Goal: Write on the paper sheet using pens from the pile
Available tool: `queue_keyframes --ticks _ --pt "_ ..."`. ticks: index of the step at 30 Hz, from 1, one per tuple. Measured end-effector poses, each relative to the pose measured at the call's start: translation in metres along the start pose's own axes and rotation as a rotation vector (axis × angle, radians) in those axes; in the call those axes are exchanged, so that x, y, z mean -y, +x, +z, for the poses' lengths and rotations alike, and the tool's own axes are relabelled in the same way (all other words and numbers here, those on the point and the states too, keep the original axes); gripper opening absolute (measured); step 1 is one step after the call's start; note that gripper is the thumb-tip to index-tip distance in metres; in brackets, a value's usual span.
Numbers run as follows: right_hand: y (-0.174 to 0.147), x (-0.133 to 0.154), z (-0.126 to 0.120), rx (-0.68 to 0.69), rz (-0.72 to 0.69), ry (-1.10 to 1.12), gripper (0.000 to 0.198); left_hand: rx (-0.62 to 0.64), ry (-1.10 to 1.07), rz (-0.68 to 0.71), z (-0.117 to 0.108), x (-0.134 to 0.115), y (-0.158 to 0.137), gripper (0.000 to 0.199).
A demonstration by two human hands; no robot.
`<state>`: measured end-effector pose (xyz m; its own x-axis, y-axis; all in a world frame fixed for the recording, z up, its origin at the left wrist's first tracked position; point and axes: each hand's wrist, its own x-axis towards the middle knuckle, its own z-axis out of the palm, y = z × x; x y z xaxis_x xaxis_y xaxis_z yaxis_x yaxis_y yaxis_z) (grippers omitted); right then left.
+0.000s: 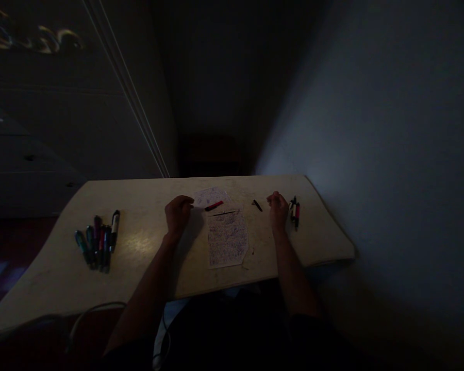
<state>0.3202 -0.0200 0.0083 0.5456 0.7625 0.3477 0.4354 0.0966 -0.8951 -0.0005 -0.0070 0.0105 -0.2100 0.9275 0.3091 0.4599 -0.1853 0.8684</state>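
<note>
My left hand (178, 212) is over the table left of the papers, its fingers bent and a small gap between thumb and forefinger; no object shows in it. My right hand (278, 210) is at the right with its fingers pinched together; anything between them is too small and dark to make out. Between my hands lie a red pen barrel with a black end (214, 206), a thin dark pen refill (223, 213) and a short black pen part (257, 205). Under the refill is a sheet covered in handwriting (227, 241), with another written sheet (209, 196) behind it.
Several pens (96, 242) lie in a group at the left of the pale table (139, 226). A smaller bunch of pens (295, 212) lies just right of my right hand. Small bits (246, 267) sit near the front edge. A wall (390, 154) closes the right side.
</note>
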Motion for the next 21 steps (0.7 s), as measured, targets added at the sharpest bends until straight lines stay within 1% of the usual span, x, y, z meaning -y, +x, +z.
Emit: queue_keyframes --ticks 2,5,7,9,13,17,19,21 --pt "-0.005 0.009 0.000 0.003 0.019 0.034 0.064 -0.068 -0.059 -0.068 -0.003 -0.003 0.001 0.016" --pt "-0.013 0.017 0.000 0.076 0.091 0.027 0.073 -0.122 -0.082 -0.106 -0.006 -0.008 0.001 0.011" --pt "-0.016 0.021 0.001 0.114 0.124 0.014 0.076 -0.111 -0.092 -0.113 -0.006 -0.011 0.001 0.010" --pt "-0.017 0.023 0.001 0.127 0.118 -0.004 0.076 -0.072 -0.096 -0.103 -0.005 -0.013 0.000 0.009" --pt "-0.018 0.024 0.003 0.124 0.073 -0.037 0.072 0.026 -0.061 -0.043 -0.003 -0.012 -0.002 0.009" --pt "-0.017 0.024 0.003 0.111 0.058 -0.057 0.070 0.065 0.023 0.020 0.001 -0.007 -0.003 0.012" --pt "-0.017 0.024 0.003 0.107 0.049 -0.059 0.070 0.097 0.074 0.095 0.005 -0.005 -0.004 0.016" --pt "-0.019 0.025 0.004 0.124 0.036 -0.056 0.069 0.161 0.113 0.234 0.011 -0.004 -0.007 0.020"
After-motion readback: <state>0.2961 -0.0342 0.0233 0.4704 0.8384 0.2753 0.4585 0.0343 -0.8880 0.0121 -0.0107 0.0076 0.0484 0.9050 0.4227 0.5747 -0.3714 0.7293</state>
